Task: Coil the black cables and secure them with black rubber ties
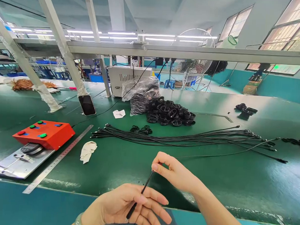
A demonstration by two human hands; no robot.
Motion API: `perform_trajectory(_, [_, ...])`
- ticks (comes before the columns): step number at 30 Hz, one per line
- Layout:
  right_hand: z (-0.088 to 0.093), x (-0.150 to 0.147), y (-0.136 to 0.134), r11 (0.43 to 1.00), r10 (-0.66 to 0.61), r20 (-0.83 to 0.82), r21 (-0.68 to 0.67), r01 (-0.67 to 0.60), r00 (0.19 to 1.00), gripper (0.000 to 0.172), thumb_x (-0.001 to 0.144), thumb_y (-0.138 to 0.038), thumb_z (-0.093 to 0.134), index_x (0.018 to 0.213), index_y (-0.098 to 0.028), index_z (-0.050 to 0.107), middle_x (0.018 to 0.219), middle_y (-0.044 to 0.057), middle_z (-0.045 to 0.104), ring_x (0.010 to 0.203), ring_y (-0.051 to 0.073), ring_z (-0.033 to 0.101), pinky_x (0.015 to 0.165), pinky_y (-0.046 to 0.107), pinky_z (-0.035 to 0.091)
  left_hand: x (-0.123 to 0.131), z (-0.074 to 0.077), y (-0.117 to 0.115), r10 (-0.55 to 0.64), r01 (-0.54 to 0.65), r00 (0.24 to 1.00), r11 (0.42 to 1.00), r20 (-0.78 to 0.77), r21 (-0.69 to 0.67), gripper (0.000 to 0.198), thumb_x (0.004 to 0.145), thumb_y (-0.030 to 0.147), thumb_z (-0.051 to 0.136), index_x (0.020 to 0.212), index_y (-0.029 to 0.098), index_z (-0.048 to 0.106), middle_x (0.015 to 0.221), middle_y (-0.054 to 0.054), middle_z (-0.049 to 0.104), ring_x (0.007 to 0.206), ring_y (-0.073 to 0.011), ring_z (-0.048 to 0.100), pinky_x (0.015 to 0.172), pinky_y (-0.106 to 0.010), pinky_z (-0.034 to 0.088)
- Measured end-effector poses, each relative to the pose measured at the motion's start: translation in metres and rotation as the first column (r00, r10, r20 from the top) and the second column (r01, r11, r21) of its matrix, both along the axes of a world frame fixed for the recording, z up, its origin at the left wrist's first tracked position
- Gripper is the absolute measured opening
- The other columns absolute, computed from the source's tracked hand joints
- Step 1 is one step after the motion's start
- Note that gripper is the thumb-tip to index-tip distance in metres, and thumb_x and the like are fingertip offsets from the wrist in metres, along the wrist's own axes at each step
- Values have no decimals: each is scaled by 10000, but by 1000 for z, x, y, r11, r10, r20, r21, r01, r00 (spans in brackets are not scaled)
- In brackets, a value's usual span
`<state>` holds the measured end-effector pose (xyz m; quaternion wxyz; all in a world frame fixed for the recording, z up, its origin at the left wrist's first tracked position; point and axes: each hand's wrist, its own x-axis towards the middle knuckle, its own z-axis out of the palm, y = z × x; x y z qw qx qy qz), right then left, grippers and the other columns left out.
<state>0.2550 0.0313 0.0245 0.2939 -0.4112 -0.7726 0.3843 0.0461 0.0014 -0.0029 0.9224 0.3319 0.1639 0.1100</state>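
Note:
A thin black cable [147, 182] with a thicker plug end runs between my two hands. My left hand [133, 204] lies palm up near the table's front edge, its thumb pressing the cable close to the plug against the fingers; the other fingers are spread. Above and to the right, my right hand [173, 171] pinches the same cable between thumb and fingertips. From there the cable trails right across the green table [127, 168]. Behind my hands a long bundle of black cables [173, 139] lies from left to right.
At left stand an orange box with buttons [49, 133] and a metal ruler [59, 158]. A crumpled cloth [88, 152] lies beside the ruler. Farther back are a phone [87, 105], a heap of coiled black cables [171, 111] and a plastic bag [143, 95]. A metal beam [179, 52] spans overhead.

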Motion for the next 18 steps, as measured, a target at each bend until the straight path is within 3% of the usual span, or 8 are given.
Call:
perform_trajectory(3, [7,-7,-1,999,-54,36,9,54,998,207,913,-341,537,780,-201,612,769,-5,571,746,147,504,673,261,402,6,1,1,-16,17,997,1000,-76,8,405,879,138,423,1236,64,598,1199,-199,676,1055,-271,671,923,-390,468])
perform_trajectory(7, [17,-12,1,993,-121,88,29,119,989,206,877,-340,573,732,-199,611,658,-29,525,629,125,454,579,243,351,10,2,3,54,-49,986,998,-155,41,355,915,153,444,1214,78,619,1216,-204,670,1101,-278,651,947,-400,455])
perform_trajectory(13, [21,-19,2,963,-270,128,53,266,954,310,845,-360,585,594,-190,518,533,-57,406,515,100,346,490,232,263,11,-2,1,178,-173,981,982,-80,70,321,907,141,522,1213,138,620,1305,-175,621,1180,-285,604,986,-397,444])
perform_trajectory(18, [11,-28,6,934,-355,91,65,350,930,308,857,-392,567,626,-190,546,547,-43,454,523,105,371,488,224,276,11,11,-5,132,-132,991,990,2,57,312,935,127,467,1196,109,636,1296,-192,626,1191,-278,596,976,-367,474])
